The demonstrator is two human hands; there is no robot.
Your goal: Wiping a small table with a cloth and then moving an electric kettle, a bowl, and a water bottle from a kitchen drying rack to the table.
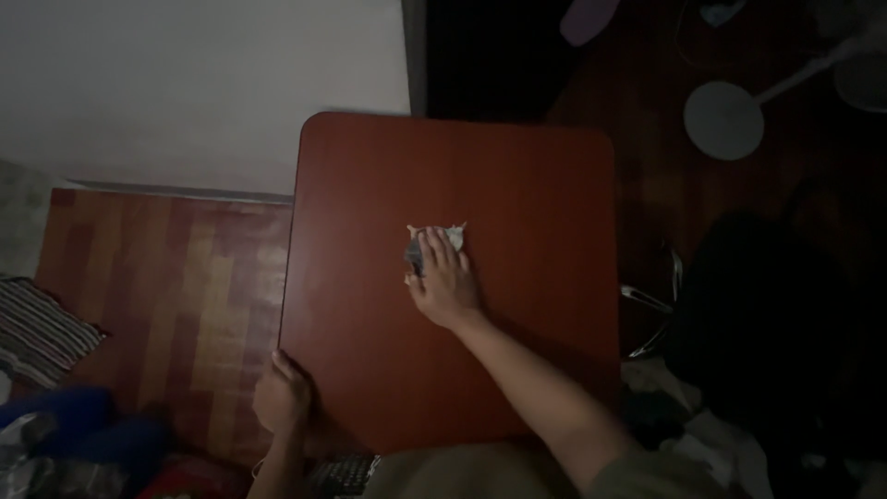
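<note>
The right hand [445, 282] lies flat, fingers spread, pressing a pale crumpled cloth [434, 242] near the middle of the red-brown tabletop [517, 185]. The left hand [282, 395] curls around the tabletop's near left edge, gripping it. Right of the tabletop, a white fan base [723, 120] stands in deep shadow; the dark bulk nearer is hard to make out.

There is one small red-brown table [517, 185]. Two hands are on the table: one right hand [445, 282] near its middle and one left hand [282, 393] on its near left corner. One crumpled cloth [434, 242] lies on the table, under the right hand. Right of the table stand one white fan [730, 115] and one dark chair [776, 323]. Left of the table lies one striped cushion [37, 328].
</note>
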